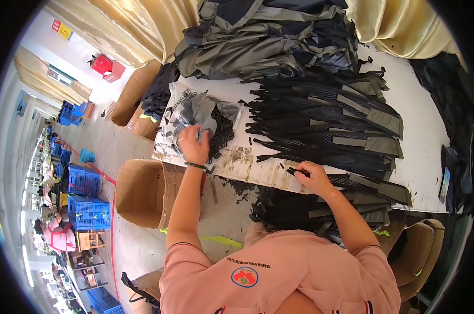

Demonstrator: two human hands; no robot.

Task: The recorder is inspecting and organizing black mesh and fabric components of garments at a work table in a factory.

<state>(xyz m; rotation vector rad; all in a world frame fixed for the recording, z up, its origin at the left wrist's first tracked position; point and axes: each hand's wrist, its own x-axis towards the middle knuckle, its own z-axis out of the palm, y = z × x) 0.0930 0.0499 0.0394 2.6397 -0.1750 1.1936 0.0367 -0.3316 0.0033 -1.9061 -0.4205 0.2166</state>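
My left hand reaches over a clear plastic bag on the near left of the table, thumb and fingers apart. Small black plastic buckles fill the bag and spill at its right side, right by my fingers. At the table's front edge my right hand pinches the narrow end of a black strap. That strap belongs to a black mesh and grey fabric piece lying to its right. More such fabric strips are laid in overlapping rows beyond, their thin strap ends pointing left.
A heap of grey and black fabric covers the far side of the white table. Cardboard boxes stand on the floor at the left. Black fabric hangs below the front edge. Blue crates and another person are farther left.
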